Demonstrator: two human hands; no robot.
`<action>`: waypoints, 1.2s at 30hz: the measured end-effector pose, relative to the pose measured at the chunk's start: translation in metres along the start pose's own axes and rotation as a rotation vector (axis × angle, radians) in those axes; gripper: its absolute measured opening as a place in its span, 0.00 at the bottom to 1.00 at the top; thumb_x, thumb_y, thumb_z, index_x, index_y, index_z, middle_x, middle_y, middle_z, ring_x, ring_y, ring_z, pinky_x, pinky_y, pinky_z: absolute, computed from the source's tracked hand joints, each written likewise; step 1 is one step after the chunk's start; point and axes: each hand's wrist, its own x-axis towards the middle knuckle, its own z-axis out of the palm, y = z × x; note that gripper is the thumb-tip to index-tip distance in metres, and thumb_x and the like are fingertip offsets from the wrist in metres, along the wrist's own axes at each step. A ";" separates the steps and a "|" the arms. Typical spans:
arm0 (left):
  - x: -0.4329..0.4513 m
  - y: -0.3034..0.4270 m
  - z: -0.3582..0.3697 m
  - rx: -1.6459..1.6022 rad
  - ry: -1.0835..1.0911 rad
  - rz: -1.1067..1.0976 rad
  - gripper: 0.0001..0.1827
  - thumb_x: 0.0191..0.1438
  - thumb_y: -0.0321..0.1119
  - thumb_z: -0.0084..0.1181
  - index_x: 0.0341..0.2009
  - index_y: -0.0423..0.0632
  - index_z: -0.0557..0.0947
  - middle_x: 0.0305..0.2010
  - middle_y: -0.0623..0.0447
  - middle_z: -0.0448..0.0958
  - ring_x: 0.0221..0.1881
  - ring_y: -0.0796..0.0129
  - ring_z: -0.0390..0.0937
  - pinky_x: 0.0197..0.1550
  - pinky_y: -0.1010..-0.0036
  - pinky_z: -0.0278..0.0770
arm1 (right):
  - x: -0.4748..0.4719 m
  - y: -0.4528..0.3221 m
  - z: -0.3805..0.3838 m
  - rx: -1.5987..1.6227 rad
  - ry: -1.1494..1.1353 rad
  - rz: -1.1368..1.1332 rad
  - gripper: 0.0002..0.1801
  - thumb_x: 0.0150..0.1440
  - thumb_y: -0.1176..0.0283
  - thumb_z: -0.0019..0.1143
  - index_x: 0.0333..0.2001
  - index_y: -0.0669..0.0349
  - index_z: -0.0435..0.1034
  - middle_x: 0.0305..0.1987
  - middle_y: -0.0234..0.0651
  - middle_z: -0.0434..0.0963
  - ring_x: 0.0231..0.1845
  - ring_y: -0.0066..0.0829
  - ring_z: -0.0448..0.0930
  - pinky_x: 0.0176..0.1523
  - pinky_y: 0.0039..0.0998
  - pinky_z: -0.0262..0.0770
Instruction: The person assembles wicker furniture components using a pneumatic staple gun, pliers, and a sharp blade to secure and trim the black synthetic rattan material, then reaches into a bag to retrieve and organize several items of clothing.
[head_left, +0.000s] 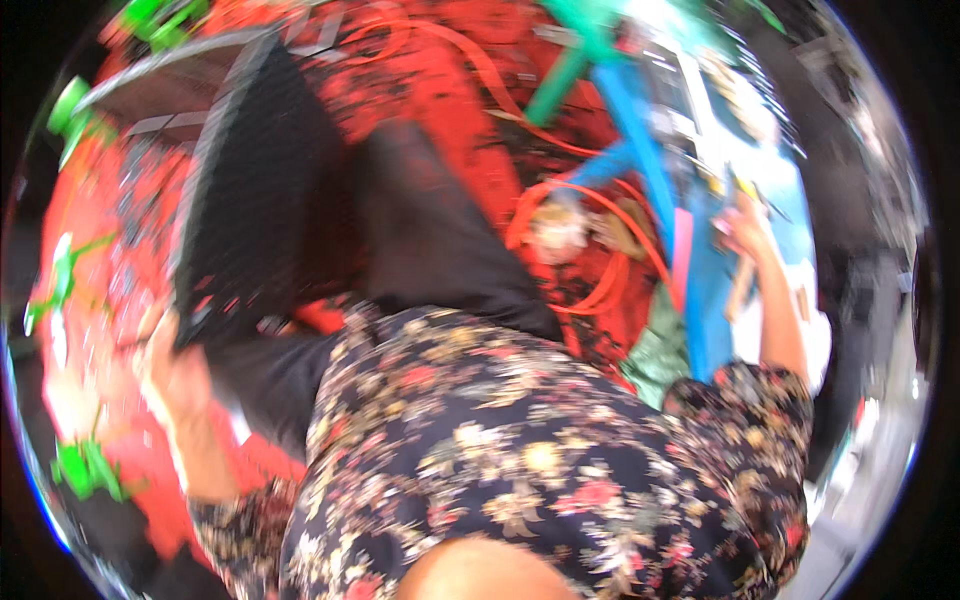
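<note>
The view is blurred by motion. My left hand (176, 367) grips the lower corner of a large dark panel-like piece (247, 202) with a pale edge, which leans between my left side and my legs. My right hand (742, 225) reaches over a cluttered workbench with a blue frame (705, 292); its fingers are around a small tool with yellow parts (745, 187), too blurred to name. A pinkish strip (682, 259) lies along the frame beside that hand, and a wooden-looking handle (740, 289) is just below it.
An orange hose (592, 304) lies coiled on the worn red floor (472, 150) beside the bench. Green metal legs (555, 86) stand ahead. Bright green fixtures (64, 277) line the left. A crumpled green sheet or bag (660, 349) hangs near the bench's frame.
</note>
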 end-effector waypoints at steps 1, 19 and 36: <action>0.003 -0.006 0.005 0.257 0.044 0.148 0.10 0.49 0.24 0.48 0.37 0.36 0.77 0.44 0.46 0.72 0.44 0.63 0.72 0.49 0.67 0.68 | -0.006 0.003 -0.001 0.166 0.055 0.083 0.31 0.53 0.78 0.42 0.61 0.52 0.48 0.22 0.27 0.67 0.14 0.18 0.66 0.12 0.20 0.59; -0.006 -0.025 0.044 0.046 -0.054 0.059 0.15 0.55 0.39 0.46 0.35 0.40 0.78 0.25 0.64 0.71 0.26 0.85 0.60 0.27 0.86 0.54 | -0.150 -0.214 0.109 0.119 -0.218 -0.902 0.28 0.52 0.74 0.47 0.57 0.66 0.57 0.56 0.35 0.64 0.28 0.12 0.66 0.30 0.13 0.63; -0.026 -0.012 0.085 0.002 -0.045 0.243 0.17 0.54 0.37 0.40 0.31 0.36 0.76 0.24 0.58 0.72 0.28 0.79 0.64 0.34 0.82 0.60 | -0.241 -0.352 0.172 -0.191 -0.857 -1.429 0.20 0.51 0.80 0.47 0.50 0.68 0.64 0.38 0.42 0.75 0.23 0.24 0.71 0.29 0.20 0.67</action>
